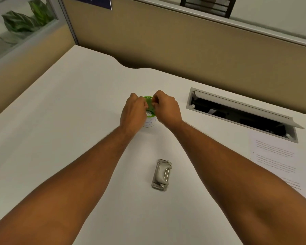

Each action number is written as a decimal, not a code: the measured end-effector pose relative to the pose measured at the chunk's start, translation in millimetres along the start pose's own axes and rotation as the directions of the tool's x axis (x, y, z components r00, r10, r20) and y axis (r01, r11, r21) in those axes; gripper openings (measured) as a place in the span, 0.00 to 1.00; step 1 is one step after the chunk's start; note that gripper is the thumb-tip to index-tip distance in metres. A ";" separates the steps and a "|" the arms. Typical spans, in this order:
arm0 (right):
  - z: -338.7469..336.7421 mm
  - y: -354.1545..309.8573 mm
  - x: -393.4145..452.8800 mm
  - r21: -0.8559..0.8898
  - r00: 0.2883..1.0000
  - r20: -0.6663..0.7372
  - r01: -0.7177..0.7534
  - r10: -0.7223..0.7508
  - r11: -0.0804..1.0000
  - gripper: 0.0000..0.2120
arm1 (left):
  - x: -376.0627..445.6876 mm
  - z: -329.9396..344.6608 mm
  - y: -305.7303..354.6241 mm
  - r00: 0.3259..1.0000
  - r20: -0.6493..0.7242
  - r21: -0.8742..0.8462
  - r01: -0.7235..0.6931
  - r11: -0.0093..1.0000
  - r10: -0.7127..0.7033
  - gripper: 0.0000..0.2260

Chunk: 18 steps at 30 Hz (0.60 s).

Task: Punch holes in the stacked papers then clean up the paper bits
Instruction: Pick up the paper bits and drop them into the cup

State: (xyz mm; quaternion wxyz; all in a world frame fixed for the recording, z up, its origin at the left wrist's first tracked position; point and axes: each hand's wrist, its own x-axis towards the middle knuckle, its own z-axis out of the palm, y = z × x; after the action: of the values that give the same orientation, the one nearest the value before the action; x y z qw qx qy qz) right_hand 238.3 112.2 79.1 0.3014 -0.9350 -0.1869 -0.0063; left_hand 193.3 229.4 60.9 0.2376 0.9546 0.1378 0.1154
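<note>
A small white cup (149, 122) with a green inside stands in the middle of the white desk (78, 112). Both hands hover over its mouth. My left hand (133, 110) and my right hand (167, 107) have their fingertips pinched together above the rim; what they pinch is too small to tell. White paper bits show inside the cup. A grey metal hole punch (162, 175) lies on the desk nearer to me, between my forearms. The stacked printed papers (274, 158) lie at the right edge, partly under my right forearm.
An open cable hatch (240, 114) with a raised lid sits in the desk at the right, behind the papers. A tan partition wall (166, 43) runs along the desk's far edge. A plant (26, 18) stands behind glass at the far left.
</note>
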 end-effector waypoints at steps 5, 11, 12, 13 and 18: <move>-1.4 3.1 2.2 -0.013 1.000 0.003 0.025 -0.025 1.000 0.07 | 0.5 1.2 -4.4 1.000 -0.013 -0.027 0.008 1.000 -0.008 0.03; -0.8 3.4 1.0 -0.011 0.999 -0.003 0.047 -0.047 0.999 0.09 | 1.2 0.8 -0.8 0.999 -0.021 -0.073 0.033 0.997 -0.035 0.06; -0.8 3.2 0.9 -0.007 0.999 -0.005 0.048 -0.048 0.999 0.08 | 1.4 1.0 -0.4 0.999 -0.020 -0.078 0.036 0.996 -0.038 0.07; -0.9 3.2 0.8 -0.003 0.999 -0.005 0.049 -0.049 0.999 0.08 | 1.4 1.2 0.0 0.999 -0.019 -0.082 0.037 0.996 -0.038 0.07; -0.9 4.7 0.1 -0.005 0.999 -0.002 0.052 -0.052 0.999 0.08 | 2.6 1.1 -0.6 0.999 -0.019 -0.090 0.039 0.995 -0.040 0.04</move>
State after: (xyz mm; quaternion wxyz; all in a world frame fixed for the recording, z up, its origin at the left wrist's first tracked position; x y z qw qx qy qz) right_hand 240.2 108.2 77.3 0.2989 -0.9306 -0.2107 -0.0154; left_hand 195.9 230.2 60.0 0.2810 0.9388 0.1539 0.1268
